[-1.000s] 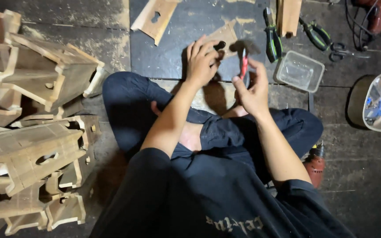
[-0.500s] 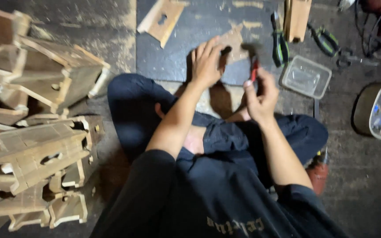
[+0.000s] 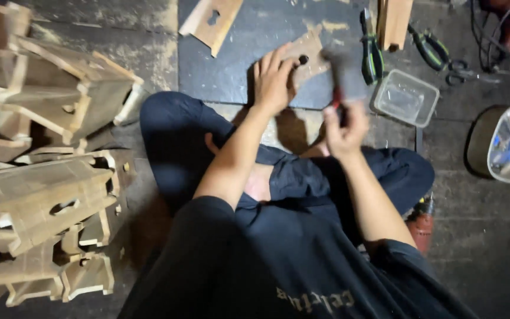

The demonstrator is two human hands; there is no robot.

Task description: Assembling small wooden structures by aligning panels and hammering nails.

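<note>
Left hand [image 3: 274,80] presses open fingers on a wooden piece [image 3: 309,54]; right hand [image 3: 345,125] grips a blurred hammer [image 3: 340,74].

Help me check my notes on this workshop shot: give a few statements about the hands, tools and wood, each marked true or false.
1. The left hand presses a flat wooden piece onto the dark slab. True.
2. The right hand is empty. False: it grips a red-handled hammer, blurred.
3. A clear plastic container sits on the floor to the right of the slab. True.
4. The stacked wooden parts lie to the person's right. False: they are on the left.
5. Green-handled pliers lie on the slab. True.
</note>
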